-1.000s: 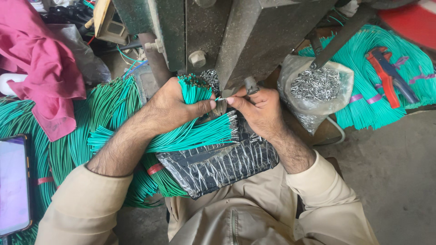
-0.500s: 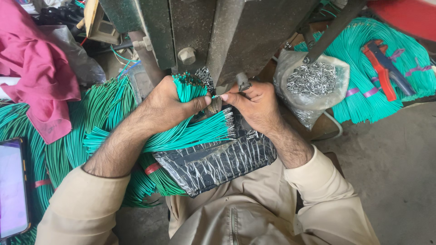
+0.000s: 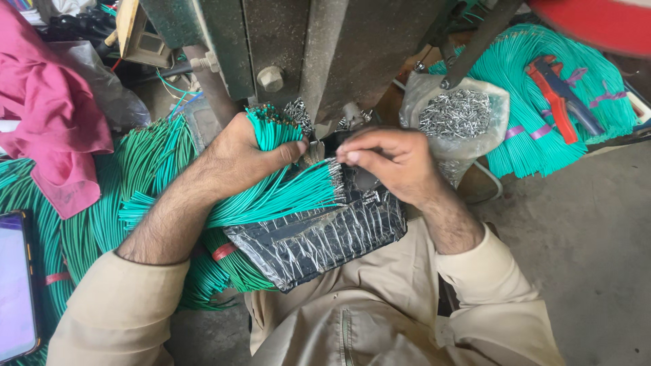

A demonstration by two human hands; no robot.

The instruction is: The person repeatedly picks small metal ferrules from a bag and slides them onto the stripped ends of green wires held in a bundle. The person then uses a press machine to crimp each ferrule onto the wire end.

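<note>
A phone screen [image 3: 15,285] is glowing pale lilac-white at the lower left edge, framed in a dark case and lying among green wires. A clear plastic bag [image 3: 458,125] is sitting open right of centre, beside the machine's base, bulging with small silvery metal pieces. A crumpled clear bag [image 3: 102,88] is lying at the upper left, next to the pink cloth. A flat black pad [image 3: 319,237], wrapped in shiny clear tape, is resting on the person's lap, under the wire ends.
</note>
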